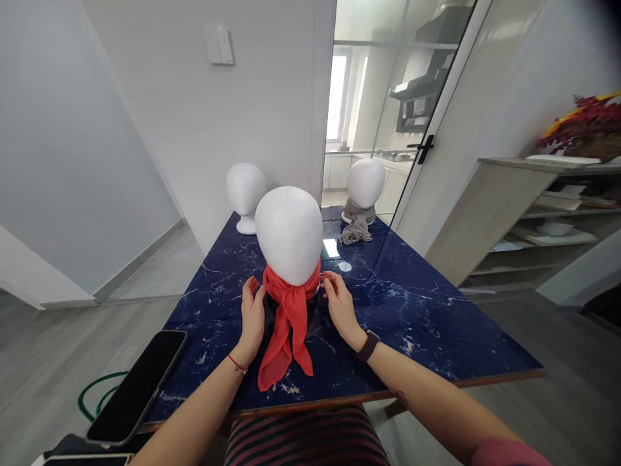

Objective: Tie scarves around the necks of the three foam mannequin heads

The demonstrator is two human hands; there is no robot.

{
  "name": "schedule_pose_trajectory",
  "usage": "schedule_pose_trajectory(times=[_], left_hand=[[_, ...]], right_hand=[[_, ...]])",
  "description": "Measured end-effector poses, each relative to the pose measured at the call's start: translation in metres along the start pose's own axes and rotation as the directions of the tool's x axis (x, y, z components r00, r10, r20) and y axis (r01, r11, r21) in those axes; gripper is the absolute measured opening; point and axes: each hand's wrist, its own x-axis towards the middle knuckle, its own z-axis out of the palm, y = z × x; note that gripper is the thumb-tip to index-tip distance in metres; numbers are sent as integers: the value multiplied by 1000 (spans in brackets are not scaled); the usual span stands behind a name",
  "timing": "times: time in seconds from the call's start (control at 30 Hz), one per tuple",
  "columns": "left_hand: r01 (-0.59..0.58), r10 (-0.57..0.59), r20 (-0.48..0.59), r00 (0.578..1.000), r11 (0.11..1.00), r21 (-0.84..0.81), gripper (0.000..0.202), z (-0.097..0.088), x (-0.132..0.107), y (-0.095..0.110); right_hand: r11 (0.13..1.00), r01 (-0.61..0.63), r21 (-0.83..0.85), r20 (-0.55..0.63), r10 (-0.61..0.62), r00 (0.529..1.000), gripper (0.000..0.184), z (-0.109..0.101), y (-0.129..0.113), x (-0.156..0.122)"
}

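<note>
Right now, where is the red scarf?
Head view, centre: the red scarf is wrapped beneath the nearest white head, between left hand and right hand.

1. One camera gives this view, and it sits on the person's head.
2. It looks forward and down across the blue marble-patterned table (407,323), from above the near edge.
3. Striped clothes (305,440) peek in at the bottom, very near.
4. The left hand (253,310) and right hand (343,304) are near too, seen from above and behind.
5. The biggest foam mannequin head (289,230) is close, around the middle of the view.
6. Farther away, the camera faces a wall (272,103) and a glass door (373,77).
7. It sees wide, from the phone (140,385) at near left to the shelves (514,213) at right.
</note>
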Motion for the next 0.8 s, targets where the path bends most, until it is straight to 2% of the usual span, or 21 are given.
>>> schedule_pose_trajectory(times=[0.07, 0.13, 0.33, 0.4, 0.53, 0.63, 0.7, 0.8], left_hand=[[37, -31, 104, 994, 998, -54, 51, 4, 2, -2], [16, -5, 185, 983, 998, -59, 56, 9, 2, -2], [-70, 102, 295, 950, 990, -119, 59, 15, -5, 7], [-67, 96, 290, 952, 992, -109, 60, 14, -6, 6], [0, 10, 151, 988, 998, -66, 66, 9, -2, -3], [94, -73, 175, 982, 989, -114, 65, 10, 4, -10], [72, -38, 229, 973, 987, -143, 61, 13, 7, -12], [1, 40, 286, 957, 990, -143, 57, 17, 8, -13]], right_hand=[[999, -29, 20, 33, 29, 999, 52, 4, 8, 7], [999, -32, 11, 72, 31, 997, 59, 10, 14, 11], [997, 47, 62, 248, -61, 967, 56, 16, 16, 16], [996, 43, 81, 219, -60, 974, 53, 15, 16, 17], [997, -20, 80, 40, 16, 999, 50, 13, 28, 23], [995, -98, -9, 12, 98, 995, 51, 14, 40, 28], [997, -53, -61, 88, 59, 994, 53, 15, 45, 29], [985, 132, -112, 188, -109, 976, 52, 18, 47, 27]])
